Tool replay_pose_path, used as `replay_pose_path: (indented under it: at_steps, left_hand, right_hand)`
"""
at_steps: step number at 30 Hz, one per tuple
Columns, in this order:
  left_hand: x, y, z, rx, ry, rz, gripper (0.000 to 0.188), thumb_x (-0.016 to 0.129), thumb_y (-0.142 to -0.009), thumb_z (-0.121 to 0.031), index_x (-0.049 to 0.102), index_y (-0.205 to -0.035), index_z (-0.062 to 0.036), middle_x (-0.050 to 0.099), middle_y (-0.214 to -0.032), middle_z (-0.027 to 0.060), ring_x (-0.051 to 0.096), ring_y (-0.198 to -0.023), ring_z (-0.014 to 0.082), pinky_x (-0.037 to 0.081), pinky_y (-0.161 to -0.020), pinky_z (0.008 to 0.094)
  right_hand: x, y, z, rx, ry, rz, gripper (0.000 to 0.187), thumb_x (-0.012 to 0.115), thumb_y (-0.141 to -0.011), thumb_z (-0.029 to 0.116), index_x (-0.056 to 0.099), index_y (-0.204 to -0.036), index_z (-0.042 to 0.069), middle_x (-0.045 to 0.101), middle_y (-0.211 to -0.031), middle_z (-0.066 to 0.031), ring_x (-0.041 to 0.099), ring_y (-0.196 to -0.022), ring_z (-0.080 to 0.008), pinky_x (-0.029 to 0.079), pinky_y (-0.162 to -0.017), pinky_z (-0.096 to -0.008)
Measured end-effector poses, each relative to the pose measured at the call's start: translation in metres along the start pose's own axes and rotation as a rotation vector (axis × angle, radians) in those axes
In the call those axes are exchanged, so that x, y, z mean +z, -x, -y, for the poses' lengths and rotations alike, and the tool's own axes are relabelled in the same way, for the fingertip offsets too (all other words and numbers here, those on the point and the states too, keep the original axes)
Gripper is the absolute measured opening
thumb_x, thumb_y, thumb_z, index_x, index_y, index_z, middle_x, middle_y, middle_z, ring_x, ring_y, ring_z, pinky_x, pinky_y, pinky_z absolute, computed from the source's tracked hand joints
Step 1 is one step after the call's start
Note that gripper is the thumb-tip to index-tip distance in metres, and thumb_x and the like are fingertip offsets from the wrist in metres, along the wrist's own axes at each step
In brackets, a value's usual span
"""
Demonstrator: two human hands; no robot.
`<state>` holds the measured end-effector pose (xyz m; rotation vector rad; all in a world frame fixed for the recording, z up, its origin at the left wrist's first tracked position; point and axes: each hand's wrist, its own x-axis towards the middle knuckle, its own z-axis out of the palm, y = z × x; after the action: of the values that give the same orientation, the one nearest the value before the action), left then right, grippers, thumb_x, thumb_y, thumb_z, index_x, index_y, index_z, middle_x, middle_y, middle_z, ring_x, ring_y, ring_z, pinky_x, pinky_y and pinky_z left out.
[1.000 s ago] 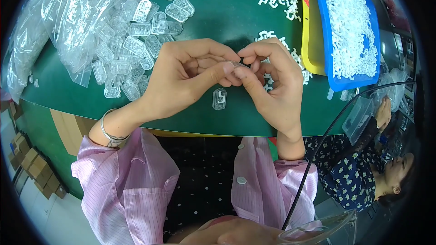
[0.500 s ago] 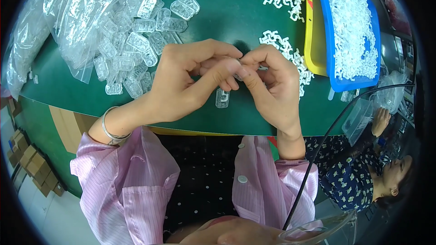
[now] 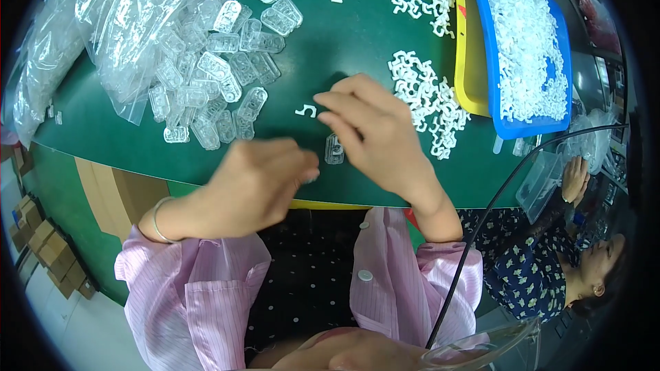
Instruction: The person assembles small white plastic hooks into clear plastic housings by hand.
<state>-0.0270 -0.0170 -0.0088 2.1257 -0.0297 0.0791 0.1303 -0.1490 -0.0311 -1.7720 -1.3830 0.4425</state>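
My right hand (image 3: 377,136) hovers over the green table, thumb and index finger apart. Just left of its fingertips is a small white bent plastic clip (image 3: 306,110); it looks free of them. My left hand (image 3: 261,182) is low, near the front edge, its fingers curled and smeared by motion; what they hold, if anything, cannot be made out. Between the hands a clear plastic case (image 3: 334,150) lies on the table, partly behind my right hand. Loose clear cases (image 3: 213,65) are heaped at the left, and white clips (image 3: 423,89) lie in a pile right of my right hand.
A large clear bag (image 3: 124,20) lies behind the case heap. At the right, a blue tray (image 3: 498,99) full of white clips rests over a yellow tray (image 3: 469,99). A black cable (image 3: 474,240) crosses the right side. A co-worker's hand (image 3: 575,178) is at the far right.
My hands have moved apart. The left has drawn back toward me and left; the right has shifted slightly left. A white clip and another clear case beside the heap now show.
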Motion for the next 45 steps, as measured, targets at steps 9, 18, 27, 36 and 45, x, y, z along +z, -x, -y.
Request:
replay_pose_path:
  at_steps: [9,18,27,36,45]
  left_hand:
    - [0.023,0.007,0.022,0.226,-0.703,-0.417,0.026,0.069,-0.076,-0.012,0.061,-0.095,0.003,0.054,-0.087,0.0103,0.052,-0.059,0.0179,0.043,-0.042,0.0306]
    - [-0.019,-0.037,0.019,-0.301,-0.956,-0.21,0.018,0.063,-0.073,-0.003,0.057,-0.09,-0.0017,0.051,-0.079,0.0085,0.056,-0.073,0.0253,0.046,-0.057,0.0355]
    - [-0.024,-0.042,0.01,-0.059,-0.726,-0.333,0.028,0.061,-0.07,0.006,0.053,-0.096,0.0027,0.056,-0.077,0.0129,0.061,-0.067,0.024,0.047,-0.047,0.0303]
    - [0.005,-0.056,0.004,-0.298,0.888,-0.314,0.013,0.053,-0.092,0.0,0.057,-0.102,0.0063,0.066,-0.088,0.0119,0.062,-0.06,0.0099,0.042,-0.047,0.0186]
    - [0.012,-0.054,0.007,-0.238,0.923,-0.312,0.021,0.051,-0.092,0.001,0.057,-0.109,0.0118,0.067,-0.087,0.0147,0.067,-0.078,0.0165,0.055,-0.066,0.0237]
  right_hand:
    - [0.015,-0.003,-0.004,0.032,0.09,0.114,0.013,0.063,-0.076,-0.006,0.056,-0.086,-0.001,0.051,-0.087,-0.0121,0.055,-0.067,-0.0293,0.045,-0.057,-0.036]
    - [-0.002,-0.002,0.004,0.074,-0.033,-0.011,0.012,0.062,-0.078,-0.006,0.056,-0.086,0.0,0.053,-0.08,-0.0119,0.056,-0.061,-0.0271,0.045,-0.054,-0.0345]
    - [-0.019,0.004,0.012,0.463,-0.808,-0.125,0.011,0.06,-0.084,-0.007,0.057,-0.094,-0.005,0.06,-0.085,-0.0096,0.06,-0.071,-0.013,0.048,-0.057,-0.0205]
    - [-0.023,0.005,0.007,0.304,-1.074,-0.268,0.009,0.06,-0.083,-0.007,0.06,-0.092,-0.006,0.058,-0.088,-0.0131,0.056,-0.065,-0.0121,0.043,-0.053,-0.0205]
    - [-0.011,0.003,0.006,0.183,-0.44,-0.422,0.011,0.072,-0.072,-0.008,0.066,-0.078,-0.002,0.059,-0.076,-0.0065,0.053,-0.053,-0.0049,0.039,-0.045,-0.0177]
